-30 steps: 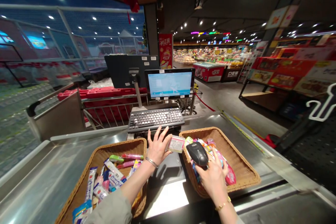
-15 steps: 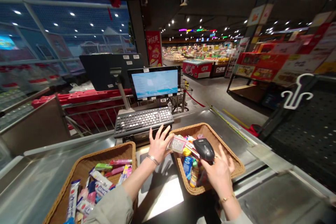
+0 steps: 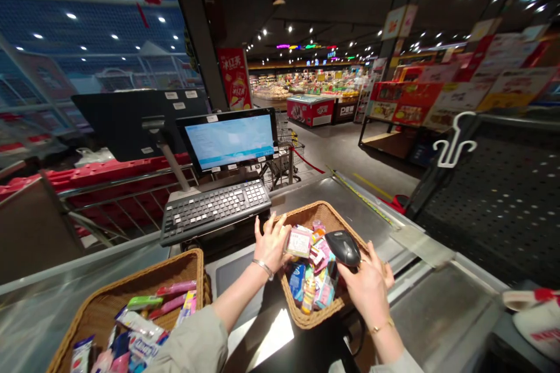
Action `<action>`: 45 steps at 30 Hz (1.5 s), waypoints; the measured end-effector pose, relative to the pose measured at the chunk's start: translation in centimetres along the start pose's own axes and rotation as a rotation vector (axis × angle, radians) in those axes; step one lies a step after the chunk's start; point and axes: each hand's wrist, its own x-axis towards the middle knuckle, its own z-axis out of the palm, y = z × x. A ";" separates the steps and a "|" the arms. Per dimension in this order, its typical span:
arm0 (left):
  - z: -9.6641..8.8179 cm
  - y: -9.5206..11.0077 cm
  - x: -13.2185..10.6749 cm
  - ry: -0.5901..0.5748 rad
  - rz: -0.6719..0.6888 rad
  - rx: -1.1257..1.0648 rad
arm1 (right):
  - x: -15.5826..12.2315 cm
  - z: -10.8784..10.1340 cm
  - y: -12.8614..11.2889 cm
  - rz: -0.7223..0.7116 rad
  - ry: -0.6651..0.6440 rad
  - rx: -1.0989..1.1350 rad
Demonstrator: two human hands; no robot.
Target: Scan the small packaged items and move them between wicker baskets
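My left hand [image 3: 272,245] pinches a small flat pack [image 3: 299,242] with a pale printed label and pinkish edges; what is inside it I cannot make out. It is held over the left side of the right wicker basket [image 3: 301,319], which has several colourful small packages [image 3: 310,288] in it. In my right hand [image 3: 366,280] is a black barcode scanner [image 3: 343,247], its head turned towards the pack. The left wicker basket [image 3: 126,278] stands below my left forearm and holds toothpaste-like boxes and tubes [image 3: 140,349], partly hidden by my sleeve.
Behind the baskets stand a black keyboard [image 3: 216,207] and a lit monitor [image 3: 231,140], with a second screen [image 3: 126,122] seen from behind. A metal counter [image 3: 446,309] runs to the right. A white hook [image 3: 455,143] hangs on a black perforated panel [image 3: 503,186].
My view has turned to the right, so the surroundings shift left. The pack and scanner stay in my hands, and the pack's label now faces the scanner more squarely.
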 end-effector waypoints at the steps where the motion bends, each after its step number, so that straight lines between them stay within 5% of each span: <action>1: 0.3 0.3 0.3 -0.004 0.001 -0.008 | 0.0 -0.1 0.3 0.007 -0.007 -0.007; 25: 5.7 3.7 4.7 -0.086 -0.155 -0.018 | 0.6 -1.0 4.0 0.109 -0.033 -0.053; 35: 2.5 2.2 3.3 -0.002 -0.261 -0.002 | 1.1 0.1 1.8 0.095 -0.026 -0.043; 45: -1.3 -0.7 -1.6 0.011 -0.394 0.007 | 0.8 2.3 -1.5 -0.023 -0.056 -0.055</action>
